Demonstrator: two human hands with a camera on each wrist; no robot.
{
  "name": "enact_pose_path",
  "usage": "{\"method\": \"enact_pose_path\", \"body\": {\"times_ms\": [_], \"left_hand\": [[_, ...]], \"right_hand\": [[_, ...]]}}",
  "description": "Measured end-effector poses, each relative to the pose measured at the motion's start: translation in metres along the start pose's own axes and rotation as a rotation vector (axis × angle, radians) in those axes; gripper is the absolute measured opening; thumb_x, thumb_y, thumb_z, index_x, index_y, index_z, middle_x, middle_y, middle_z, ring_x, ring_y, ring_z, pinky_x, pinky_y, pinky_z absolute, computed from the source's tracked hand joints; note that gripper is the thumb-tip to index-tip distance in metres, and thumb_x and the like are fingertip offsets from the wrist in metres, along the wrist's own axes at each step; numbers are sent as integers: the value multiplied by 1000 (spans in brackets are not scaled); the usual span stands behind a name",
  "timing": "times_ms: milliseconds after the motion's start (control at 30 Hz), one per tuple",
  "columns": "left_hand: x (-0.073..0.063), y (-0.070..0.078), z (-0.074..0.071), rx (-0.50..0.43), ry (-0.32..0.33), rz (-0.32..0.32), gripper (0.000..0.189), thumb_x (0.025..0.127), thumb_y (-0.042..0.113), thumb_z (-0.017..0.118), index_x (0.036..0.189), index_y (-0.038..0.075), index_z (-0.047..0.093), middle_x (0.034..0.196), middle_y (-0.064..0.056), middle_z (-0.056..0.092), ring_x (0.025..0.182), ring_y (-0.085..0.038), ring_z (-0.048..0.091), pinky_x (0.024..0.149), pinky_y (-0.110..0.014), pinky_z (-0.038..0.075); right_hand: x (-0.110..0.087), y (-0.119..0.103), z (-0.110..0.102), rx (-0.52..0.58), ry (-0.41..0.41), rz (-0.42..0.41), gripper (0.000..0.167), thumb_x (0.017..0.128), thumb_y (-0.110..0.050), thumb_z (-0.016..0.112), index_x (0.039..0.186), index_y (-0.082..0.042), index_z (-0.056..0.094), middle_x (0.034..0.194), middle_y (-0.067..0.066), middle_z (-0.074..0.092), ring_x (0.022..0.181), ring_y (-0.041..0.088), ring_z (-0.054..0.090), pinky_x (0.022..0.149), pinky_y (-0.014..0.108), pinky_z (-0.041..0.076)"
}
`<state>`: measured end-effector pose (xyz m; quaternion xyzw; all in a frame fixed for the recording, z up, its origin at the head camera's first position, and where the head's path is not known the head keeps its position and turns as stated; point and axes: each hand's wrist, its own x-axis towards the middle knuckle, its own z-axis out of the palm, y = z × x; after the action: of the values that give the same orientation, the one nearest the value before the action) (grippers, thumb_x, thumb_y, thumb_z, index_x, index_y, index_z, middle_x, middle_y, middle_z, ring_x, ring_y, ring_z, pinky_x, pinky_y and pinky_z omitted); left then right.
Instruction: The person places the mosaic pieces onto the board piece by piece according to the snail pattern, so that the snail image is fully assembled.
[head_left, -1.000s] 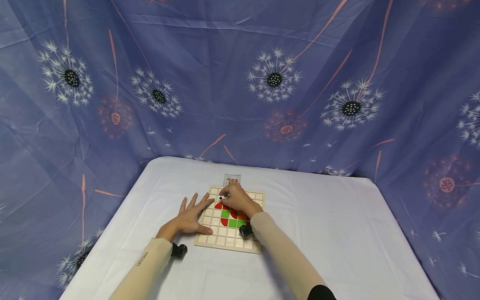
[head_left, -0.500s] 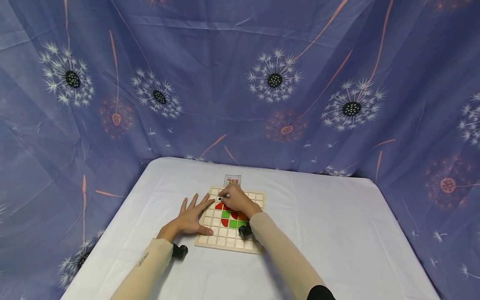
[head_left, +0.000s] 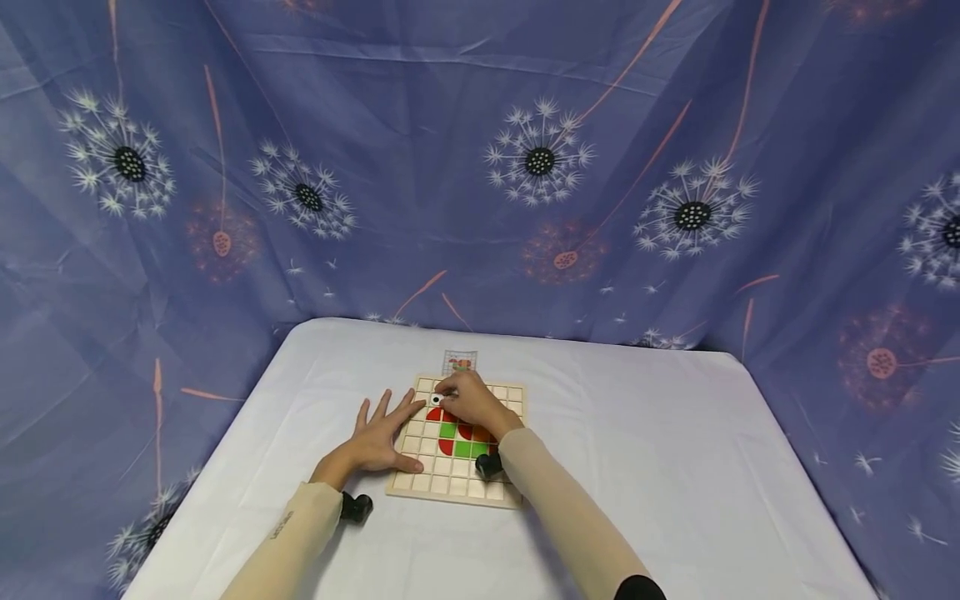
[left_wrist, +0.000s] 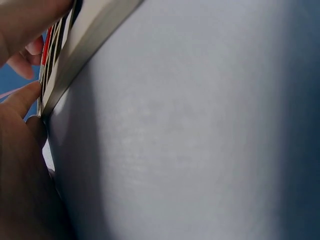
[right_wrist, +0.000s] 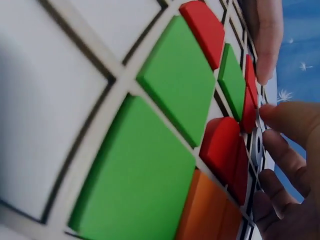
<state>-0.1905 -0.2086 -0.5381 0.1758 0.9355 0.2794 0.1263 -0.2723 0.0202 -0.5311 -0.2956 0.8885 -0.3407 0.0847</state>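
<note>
A wooden grid board (head_left: 442, 493) lies on the table with red, green and orange tiles in its middle squares. My left hand (head_left: 377, 437) rests on its left edge, fingers spread, with the thumb on the lower left squares. My right hand (head_left: 477, 400) reaches over the upper part of the board. Its thumb and fingertips pinch a white tile with a black dot (head_left: 437, 399), above the red tiles (head_left: 434, 414). In the right wrist view this dotted tile (right_wrist: 257, 146) stands right at the fingertips, beyond the green tiles (right_wrist: 177, 80) and the orange tile (right_wrist: 207, 207).
Behind the board lies a small printed card (head_left: 460, 362) showing a gridded picture in red and green. White cloth (head_left: 637, 450) covers the table, and a blue dandelion-print curtain (head_left: 420, 167) hangs behind it. The right forearm hides the board's lower right part.
The white dotted tile has shifted slightly at the right fingertips and its dot now shows more fully. Both hands stay in nearly the same places; the head view has shifted a little.
</note>
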Motion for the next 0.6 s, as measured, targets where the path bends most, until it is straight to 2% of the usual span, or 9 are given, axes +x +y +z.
{"method": "enact_pose_path", "body": {"times_ms": [100, 233, 433, 600], "left_hand": [[-1, -3, 0, 4, 1, 0, 117, 66, 59, 89, 162, 19, 34, 173, -14, 15, 157, -51, -3, 120, -72, -12], [-4, -7, 0, 9, -5, -5, 117, 66, 60, 88, 162, 21, 34, 173, -12, 15, 158, -50, -3, 120, -72, -12], [-8, -9, 0, 4, 13, 21, 115, 68, 58, 89, 162, 19, 35, 173, -14, 16, 157, -52, -2, 119, -73, -12], [-12, -11, -2, -19, 62, 51, 112, 73, 58, 85, 163, 17, 33, 172, -15, 18, 157, -52, 2, 119, -73, -11]], "right_hand": [[-3, 1, 3, 42, 22, 6, 31, 97, -13, 70, 128, -8, 73, 121, 5, 74, 110, 19, 69, 99, 35, 56], [-11, 0, 3, 101, 57, -6, 36, 98, -17, 70, 132, -7, 69, 122, 8, 73, 110, 21, 68, 96, 37, 58], [-34, -2, -15, 203, 153, 47, 43, 100, -22, 68, 141, -8, 63, 129, 14, 68, 120, 31, 63, 102, 50, 53], [-55, 4, -38, 161, 271, 99, 42, 98, -24, 71, 139, -12, 65, 126, 12, 69, 126, 34, 58, 107, 54, 49]]}}
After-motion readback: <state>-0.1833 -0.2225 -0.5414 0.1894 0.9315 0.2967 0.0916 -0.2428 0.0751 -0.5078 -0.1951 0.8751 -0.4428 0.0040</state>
